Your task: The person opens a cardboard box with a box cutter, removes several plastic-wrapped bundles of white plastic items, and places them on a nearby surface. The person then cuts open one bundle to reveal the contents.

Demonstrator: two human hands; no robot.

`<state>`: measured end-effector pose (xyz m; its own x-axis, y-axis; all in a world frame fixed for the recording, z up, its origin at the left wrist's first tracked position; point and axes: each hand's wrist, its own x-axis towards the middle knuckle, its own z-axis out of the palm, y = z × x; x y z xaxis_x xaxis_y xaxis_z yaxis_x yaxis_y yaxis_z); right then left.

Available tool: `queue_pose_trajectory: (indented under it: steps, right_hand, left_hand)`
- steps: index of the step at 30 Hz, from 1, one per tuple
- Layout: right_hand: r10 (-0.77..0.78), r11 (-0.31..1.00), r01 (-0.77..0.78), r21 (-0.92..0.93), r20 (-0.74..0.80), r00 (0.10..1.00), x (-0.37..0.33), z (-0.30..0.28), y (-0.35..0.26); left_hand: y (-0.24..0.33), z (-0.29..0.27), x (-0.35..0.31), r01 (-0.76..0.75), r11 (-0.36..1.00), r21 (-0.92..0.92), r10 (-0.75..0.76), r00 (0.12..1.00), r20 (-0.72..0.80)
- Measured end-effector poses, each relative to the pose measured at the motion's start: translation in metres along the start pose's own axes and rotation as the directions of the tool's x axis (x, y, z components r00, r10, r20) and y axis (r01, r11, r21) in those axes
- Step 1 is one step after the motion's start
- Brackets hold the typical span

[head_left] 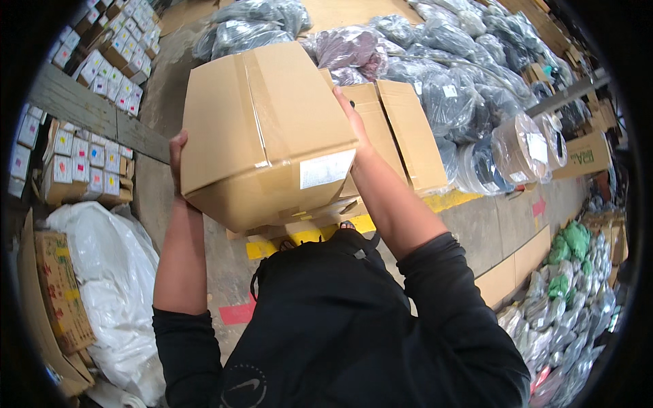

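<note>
Between my two hands is a large brown cardboard box (218,129), taped along its top seam, with a white label (325,170) on the side facing me. My left hand (177,160) presses against its left side, the thumb showing at the edge and the other fingers hidden. Against the right side lies my right hand (352,122), its fingers partly out of sight behind the box. Just beyond my right hand stands another cardboard box (411,136) with its flaps spread, lower than the held one.
Plastic-wrapped bundles (449,95) lie behind the boxes, and wrapped spools (520,149) stand at the right. Stacked small boxes (88,163) and white plastic sheeting (109,272) are at the left. Bagged goods (558,326) fill the lower right. Yellow tape (262,249) marks the floor near my feet.
</note>
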<state>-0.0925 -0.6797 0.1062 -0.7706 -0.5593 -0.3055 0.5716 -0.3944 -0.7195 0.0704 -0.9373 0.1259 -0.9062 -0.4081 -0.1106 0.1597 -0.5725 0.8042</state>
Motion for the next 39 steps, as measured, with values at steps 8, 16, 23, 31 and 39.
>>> queue_pose_trajectory:
  steps: [8,16,23,31,39]
  right_hand:
    - [-0.167,0.984,0.151,-0.094,-0.201,0.965,-0.058,0.033,-0.062]
    - [-0.468,0.835,0.381,-0.396,-0.15,0.871,-0.121,-0.04,-0.204]
    - [-0.41,0.884,0.352,-0.307,-0.151,0.9,-0.118,-0.157,-0.248]
    - [-0.084,0.826,-0.096,-0.555,-0.291,0.953,-0.057,-0.293,-0.198]
    - [-0.422,0.632,0.196,-0.749,-0.12,0.899,-0.061,-0.238,-0.228]
  left_hand:
    - [0.029,0.056,0.011,-0.096,0.979,0.18,0.061,0.98,0.19]
    - [-0.025,0.186,0.039,0.099,0.995,0.029,-0.104,0.957,0.271]
    - [-0.143,0.243,0.073,0.094,0.993,0.075,-0.118,0.886,0.449]
    - [-0.236,0.194,0.05,0.035,0.875,0.482,-0.222,0.915,0.337]
    - [-0.19,0.073,0.062,-0.224,-0.19,0.956,-0.176,0.966,0.191]
